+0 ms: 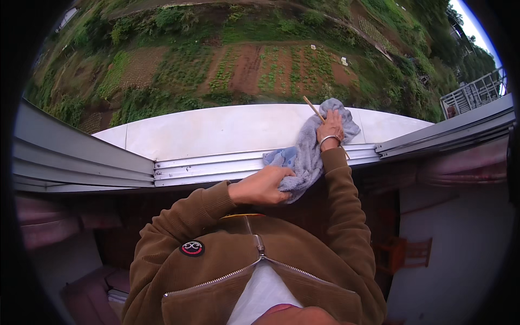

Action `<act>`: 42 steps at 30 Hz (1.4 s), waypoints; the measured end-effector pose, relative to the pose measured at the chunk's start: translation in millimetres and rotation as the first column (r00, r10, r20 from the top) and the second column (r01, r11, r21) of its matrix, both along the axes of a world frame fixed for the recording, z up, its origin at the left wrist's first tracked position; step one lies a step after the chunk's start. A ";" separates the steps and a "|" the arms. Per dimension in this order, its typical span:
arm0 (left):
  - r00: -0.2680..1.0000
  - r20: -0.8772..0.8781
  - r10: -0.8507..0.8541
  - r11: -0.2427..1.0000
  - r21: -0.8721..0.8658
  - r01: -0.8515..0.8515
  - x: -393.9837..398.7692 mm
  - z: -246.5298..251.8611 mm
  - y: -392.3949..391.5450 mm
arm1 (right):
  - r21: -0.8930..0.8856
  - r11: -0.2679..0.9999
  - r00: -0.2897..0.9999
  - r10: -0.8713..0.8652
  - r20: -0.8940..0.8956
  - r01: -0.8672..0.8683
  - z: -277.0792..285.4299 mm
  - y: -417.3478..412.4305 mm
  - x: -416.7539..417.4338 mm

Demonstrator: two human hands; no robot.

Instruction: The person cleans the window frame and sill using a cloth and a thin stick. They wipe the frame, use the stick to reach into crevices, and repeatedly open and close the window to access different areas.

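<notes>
A damp-looking grey towelling cloth (310,142) lies bunched across the white outer sill (219,128) and the metal window track (211,166). My left hand (262,185) grips its near end just inside the track. Flat fingers of my right hand (331,126) press the far end onto the sill. A thin wooden stick (313,109) runs slantwise beneath my right hand, its lower tip showing past the wrist; how the palm holds it is hidden. Beside the cloth, a light-blue piece (286,155), perhaps fabric, rests on the track.
Metal window frames flank the opening at left (85,150) and right (443,126). Beyond the sill's outer edge, garden plots (260,69) lie far below. Pinkish curtains (467,162) hang indoors on both sides. A wooden chair (406,254) stands behind me at the right.
</notes>
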State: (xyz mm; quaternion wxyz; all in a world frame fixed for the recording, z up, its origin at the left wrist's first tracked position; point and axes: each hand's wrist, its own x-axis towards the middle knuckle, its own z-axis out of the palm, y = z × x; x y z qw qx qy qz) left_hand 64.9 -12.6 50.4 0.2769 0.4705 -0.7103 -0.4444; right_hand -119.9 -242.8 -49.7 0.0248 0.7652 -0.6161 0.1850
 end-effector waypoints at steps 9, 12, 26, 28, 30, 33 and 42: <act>0.931 -0.287 0.225 0.968 0.176 -0.179 78.7 59.5 116.5 | 0.095 0.736 0.729 0.629 0.269 -0.670 2.7 172.4 228.8; 0.912 -0.327 0.248 0.968 0.115 -0.222 83.7 69.4 128.9 | 0.082 0.635 0.509 0.529 0.679 -0.769 27.4 195.6 268.0; 0.710 -0.693 -0.126 0.978 0.031 0.204 42.2 83.2 82.6 | -0.208 0.942 -0.068 0.197 0.978 -0.265 192.0 78.9 40.9; 0.627 -0.779 -0.017 0.967 0.147 0.209 20.2 84.2 57.0 | -0.195 0.975 -0.018 0.194 0.981 -0.105 196.9 46.8 -5.7; 0.579 -0.811 0.084 0.971 0.196 0.134 -13.8 79.2 21.1 | -0.259 0.938 0.316 0.179 0.932 0.232 168.4 -18.8 -65.4; 0.539 -0.828 0.153 0.979 0.202 0.032 -52.8 44.8 -35.9 | -0.291 0.834 0.657 -0.109 0.746 0.469 153.4 -66.3 -93.6; 0.668 -0.666 0.331 0.887 0.462 0.021 -94.1 -26.9 -82.5 | -0.051 0.934 0.934 -0.348 0.078 0.352 15.2 -126.0 -111.6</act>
